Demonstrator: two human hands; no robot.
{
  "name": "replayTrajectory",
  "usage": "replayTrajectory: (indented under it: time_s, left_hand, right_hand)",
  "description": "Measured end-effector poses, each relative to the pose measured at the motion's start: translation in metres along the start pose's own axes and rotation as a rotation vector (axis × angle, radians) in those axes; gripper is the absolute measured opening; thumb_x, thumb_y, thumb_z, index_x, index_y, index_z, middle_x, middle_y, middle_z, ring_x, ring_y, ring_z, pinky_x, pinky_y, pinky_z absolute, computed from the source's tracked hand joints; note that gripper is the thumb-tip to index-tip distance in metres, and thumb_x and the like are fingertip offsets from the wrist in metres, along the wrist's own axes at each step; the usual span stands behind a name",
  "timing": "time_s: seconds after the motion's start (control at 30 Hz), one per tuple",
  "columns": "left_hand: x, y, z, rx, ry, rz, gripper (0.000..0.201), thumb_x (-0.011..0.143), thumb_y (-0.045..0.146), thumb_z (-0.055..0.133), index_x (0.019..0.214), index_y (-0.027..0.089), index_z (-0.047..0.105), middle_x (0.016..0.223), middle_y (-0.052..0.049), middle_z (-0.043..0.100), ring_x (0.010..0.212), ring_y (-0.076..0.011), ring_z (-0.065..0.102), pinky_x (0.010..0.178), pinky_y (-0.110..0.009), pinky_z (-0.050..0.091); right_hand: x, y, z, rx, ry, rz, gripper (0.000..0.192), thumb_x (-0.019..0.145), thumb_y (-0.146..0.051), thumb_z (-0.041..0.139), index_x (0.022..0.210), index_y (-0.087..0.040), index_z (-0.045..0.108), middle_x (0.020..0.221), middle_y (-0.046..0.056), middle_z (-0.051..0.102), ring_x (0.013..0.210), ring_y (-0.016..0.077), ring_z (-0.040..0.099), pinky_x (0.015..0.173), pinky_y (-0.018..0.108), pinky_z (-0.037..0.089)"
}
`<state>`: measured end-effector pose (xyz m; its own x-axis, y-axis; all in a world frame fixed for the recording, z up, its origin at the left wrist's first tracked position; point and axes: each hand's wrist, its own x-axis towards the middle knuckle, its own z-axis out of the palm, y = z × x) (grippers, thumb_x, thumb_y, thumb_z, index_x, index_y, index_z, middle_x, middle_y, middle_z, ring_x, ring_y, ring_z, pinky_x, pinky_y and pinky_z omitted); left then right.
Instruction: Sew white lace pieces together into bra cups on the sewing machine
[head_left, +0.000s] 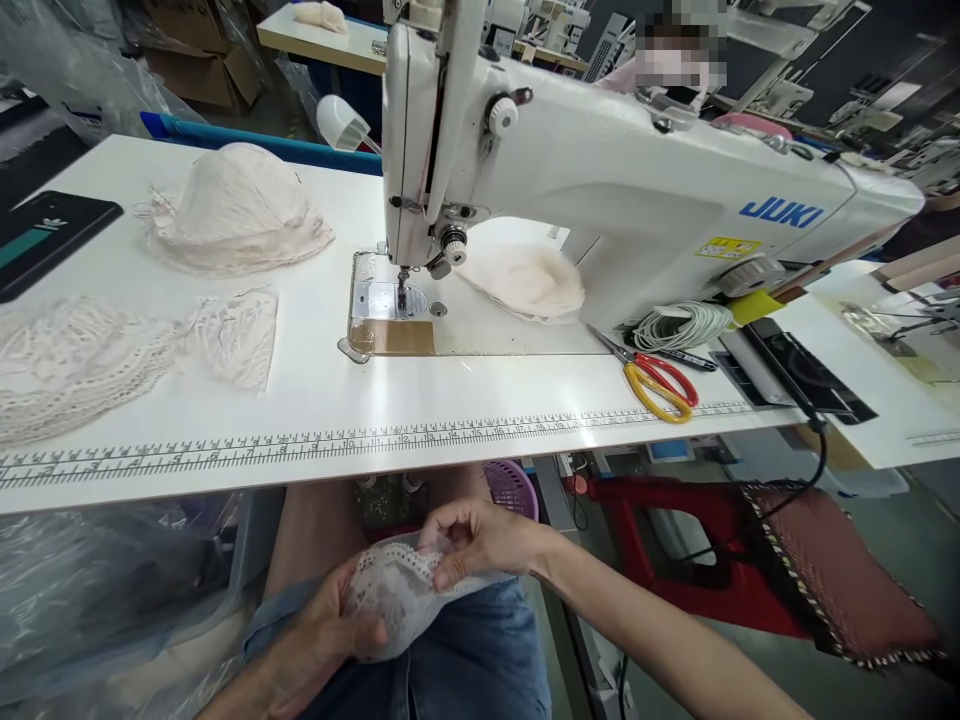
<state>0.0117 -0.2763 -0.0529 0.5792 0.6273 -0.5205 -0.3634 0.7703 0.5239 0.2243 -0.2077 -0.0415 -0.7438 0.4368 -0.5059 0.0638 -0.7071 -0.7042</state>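
Observation:
Over my lap, below the table's front edge, I hold a white lace-trimmed fabric cup (405, 597). My left hand (330, 620) wraps its left side, thumb lying across the front. At its upper right edge, my right hand (480, 545) pinches the fabric between thumb and fingers. A white sewing machine (600, 170) stands on the table, and a pale fabric cup (536, 283) lies under its arm. On the left side of the table are a stack of pale fabric cups (238, 205) and several lace pieces (82, 360).
Red-and-yellow scissors (652, 380) lie near a coil of cord (679, 328) at the machine's right. A printed ruler strip (360, 440) runs along the table's front edge. A dark phone (52, 240) lies far left. Another person (660, 75) sits behind the machine.

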Motion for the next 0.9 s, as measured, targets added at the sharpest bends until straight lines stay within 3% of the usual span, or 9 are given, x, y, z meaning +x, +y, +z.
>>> replayTrajectory:
  time_s: [0.1,0.2,0.3,0.4,0.57,0.7,0.8,0.9]
  left_hand:
    - [0.000,-0.007,0.006,0.093,0.127,0.019,0.061,0.055,0.031,0.085,0.111,0.022,0.061,0.094,-0.002,0.067,0.092,-0.0203,0.058,0.082,-0.025,0.044]
    - [-0.002,-0.006,0.008,0.186,0.184,-0.009,0.053,0.055,0.030,0.084,0.103,0.019,0.065,0.085,-0.001,0.068,0.079,-0.0171,0.058,0.070,-0.022,0.045]
    - [-0.004,0.000,0.004,0.293,0.167,-0.039,0.046,0.051,0.029,0.086,0.091,0.017,0.068,0.078,-0.001,0.068,0.072,-0.0159,0.057,0.064,-0.020,0.044]
    - [-0.006,0.006,0.001,0.322,0.140,-0.068,0.050,0.050,0.031,0.087,0.094,0.018,0.067,0.081,-0.001,0.069,0.076,-0.0181,0.057,0.066,-0.022,0.044]
    - [-0.007,0.014,0.005,0.181,0.117,-0.072,0.035,0.067,0.046,0.075,0.077,0.013,0.071,0.071,-0.003,0.067,0.068,-0.0143,0.055,0.065,-0.021,0.043]
    - [-0.008,0.015,0.005,0.092,0.160,-0.111,0.035,0.065,0.046,0.076,0.073,0.013,0.071,0.067,-0.003,0.067,0.066,-0.0137,0.055,0.065,-0.021,0.043]
    - [-0.008,0.012,0.002,0.132,0.177,-0.069,0.036,0.061,0.047,0.079,0.068,0.013,0.070,0.064,-0.002,0.066,0.062,-0.0125,0.054,0.061,-0.020,0.041]
    - [-0.002,0.011,-0.001,0.283,0.186,0.006,0.043,0.057,0.055,0.077,0.065,0.013,0.069,0.058,-0.001,0.063,0.058,-0.0124,0.053,0.057,-0.021,0.039]
  right_hand:
    - [0.000,0.003,0.001,0.001,-0.009,0.005,0.051,0.039,-0.033,0.087,0.080,-0.012,0.066,0.069,-0.004,0.064,0.061,0.0062,0.057,0.061,0.019,0.046]
    - [-0.003,0.005,-0.001,-0.009,-0.040,0.014,0.050,0.039,-0.035,0.086,0.079,-0.012,0.066,0.067,-0.004,0.063,0.058,0.0048,0.056,0.058,0.016,0.045]
    - [-0.007,0.007,-0.003,-0.041,-0.093,0.013,0.050,0.044,-0.041,0.084,0.079,-0.011,0.066,0.064,-0.004,0.061,0.055,0.0048,0.055,0.055,0.016,0.044]
    - [-0.009,0.010,-0.005,-0.054,-0.136,0.031,0.050,0.045,-0.043,0.083,0.080,-0.011,0.067,0.068,-0.002,0.063,0.062,0.0073,0.058,0.060,0.017,0.046]
    - [-0.008,0.013,-0.009,-0.093,-0.156,0.052,0.048,0.045,-0.044,0.082,0.075,-0.010,0.067,0.069,-0.002,0.063,0.062,0.0067,0.057,0.063,0.017,0.046]
    - [-0.007,0.015,-0.015,-0.217,-0.198,-0.011,0.045,0.049,-0.047,0.080,0.072,-0.010,0.067,0.070,-0.001,0.062,0.063,0.0070,0.055,0.063,0.017,0.044]
    - [-0.006,0.015,-0.015,-0.291,-0.256,-0.043,0.048,0.053,-0.052,0.077,0.073,-0.010,0.067,0.069,0.000,0.061,0.063,0.0083,0.054,0.065,0.019,0.044]
    - [-0.001,0.015,-0.007,-0.405,-0.200,-0.092,0.054,0.048,-0.054,0.079,0.077,-0.011,0.067,0.070,-0.002,0.057,0.066,0.0091,0.052,0.063,0.018,0.043]
